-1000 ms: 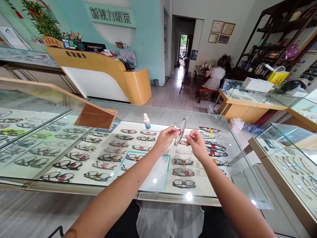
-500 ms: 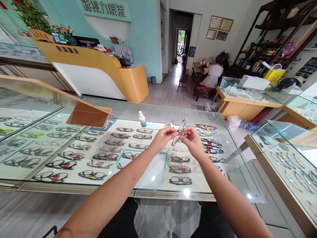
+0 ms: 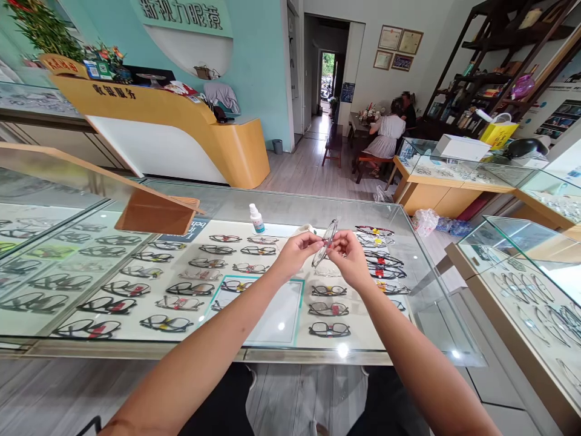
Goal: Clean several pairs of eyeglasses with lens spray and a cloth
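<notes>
I hold a pair of clear-framed glasses (image 3: 325,241) edge-on above a glass display case (image 3: 236,203). My left hand (image 3: 296,252) pinches the glasses from the left, and my right hand (image 3: 348,255) meets them from the right with its fingers closed on the frame. Under the glass lie rows of several spectacle frames (image 3: 200,266) on a white tray. A small white bottle (image 3: 256,218) with a blue label stands on the case just beyond my left hand, beside a bit of white cloth (image 3: 305,229).
A raised wooden-edged glass counter flap (image 3: 149,209) juts at the left. More glass cases (image 3: 517,266) stand at the right. An orange reception desk (image 3: 190,136) lies behind. Two people sit at a table (image 3: 385,130) at the back, near dark shelves (image 3: 494,66).
My right hand has moved left from apart to onto the glasses, so both hands now grip them. The view has shifted a little; the glasses sit slightly lower and nearer.
</notes>
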A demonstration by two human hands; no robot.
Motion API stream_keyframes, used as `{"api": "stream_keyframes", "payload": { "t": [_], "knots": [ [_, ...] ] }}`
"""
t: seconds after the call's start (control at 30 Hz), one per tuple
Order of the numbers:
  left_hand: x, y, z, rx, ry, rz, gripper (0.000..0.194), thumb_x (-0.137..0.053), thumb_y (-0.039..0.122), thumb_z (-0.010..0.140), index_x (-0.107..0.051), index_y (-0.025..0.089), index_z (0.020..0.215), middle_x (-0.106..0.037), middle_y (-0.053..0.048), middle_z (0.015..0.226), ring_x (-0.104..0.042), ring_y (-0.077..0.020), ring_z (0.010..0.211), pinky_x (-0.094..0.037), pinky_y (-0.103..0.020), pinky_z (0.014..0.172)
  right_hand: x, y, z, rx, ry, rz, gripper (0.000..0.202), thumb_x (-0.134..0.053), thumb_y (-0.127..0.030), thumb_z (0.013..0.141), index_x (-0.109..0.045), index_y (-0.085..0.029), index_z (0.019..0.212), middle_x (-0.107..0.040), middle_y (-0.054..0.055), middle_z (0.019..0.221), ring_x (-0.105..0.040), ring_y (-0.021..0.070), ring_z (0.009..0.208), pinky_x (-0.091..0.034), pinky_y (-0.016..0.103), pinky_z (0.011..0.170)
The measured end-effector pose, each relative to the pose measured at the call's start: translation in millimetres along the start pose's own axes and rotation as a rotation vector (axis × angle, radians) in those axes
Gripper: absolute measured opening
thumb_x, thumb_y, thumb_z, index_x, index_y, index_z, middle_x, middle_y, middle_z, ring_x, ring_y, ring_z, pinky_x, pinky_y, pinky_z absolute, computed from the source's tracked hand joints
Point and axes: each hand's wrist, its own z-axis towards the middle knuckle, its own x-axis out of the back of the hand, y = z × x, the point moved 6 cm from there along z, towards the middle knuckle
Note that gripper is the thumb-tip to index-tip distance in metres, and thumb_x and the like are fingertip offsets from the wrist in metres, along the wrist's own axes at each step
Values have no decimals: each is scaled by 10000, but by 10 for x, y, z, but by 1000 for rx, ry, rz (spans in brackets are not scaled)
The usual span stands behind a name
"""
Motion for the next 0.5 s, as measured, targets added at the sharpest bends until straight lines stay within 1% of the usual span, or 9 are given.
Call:
{"api": "stream_keyframes", "payload": {
  "t": [0.17,0.33,0.4,0.5],
  "knots": [
    [4,3,7,-20,12,37,388,-830,570,835,-773,197,924,-746,-56,968,-656,-231,936,-508,-357,883,19,-27,-5,31,43,-88,283,-724,-234,790,-585,-259,1035,-665,-28,857,-531,155,702,-428,315,693],
    [56,23,15,-31,34,85,358,-802,549,862,-768,201,940,-744,-53,963,-653,-213,897,-508,-338,846,53,-65,6,63,42,-177,276,-663,-203,786,-567,-264,1038,-644,-42,828,-519,158,675,-435,314,681],
    [89,42,22,-47,41,86,349,-808,541,860,-762,203,939,-745,-53,969,-668,-216,908,-517,-341,860,85,-110,12,94,41,-275,276,-639,-187,792,-557,-269,1042,-640,-43,823,-533,166,680,-438,324,698],
    [145,71,40,-66,48,83,357,-817,552,855,-755,208,923,-752,-58,978,-693,-227,942,-536,-348,892,165,-199,27,148,57,-504,318,-631,-184,814,-564,-275,1111,-654,-33,842,-581,196,730,-446,349,745]
  ]
}}
